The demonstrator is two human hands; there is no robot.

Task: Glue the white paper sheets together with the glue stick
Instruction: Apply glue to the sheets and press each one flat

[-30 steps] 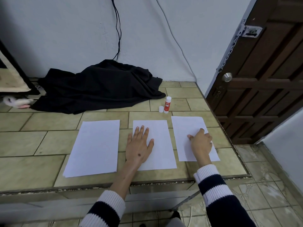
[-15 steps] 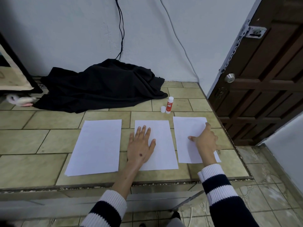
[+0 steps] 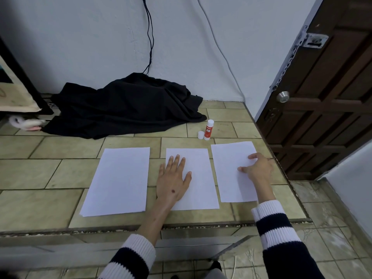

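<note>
Three white paper sheets lie side by side on the tiled counter: a left sheet (image 3: 118,181), a middle sheet (image 3: 198,184) and a right sheet (image 3: 231,166). My left hand (image 3: 173,180) lies flat on the middle sheet's left part, fingers spread. On the right sheet's right edge rests my right hand (image 3: 257,170), with thumb and fingertips touching the paper. The red-and-white glue stick (image 3: 208,129) stands upright behind the sheets, uncapped, with its white cap (image 3: 200,135) beside it on the left.
A heap of black cloth (image 3: 124,105) lies at the back against the wall, with cables running up from it. The tiled counter (image 3: 40,174) ends at a front edge near my arms and a right edge by a brown wooden door (image 3: 326,97).
My right hand has slid from the right sheet's middle toward its right edge and upper part. The left hand has stayed flat on the middle sheet. The view shifted slightly.
</note>
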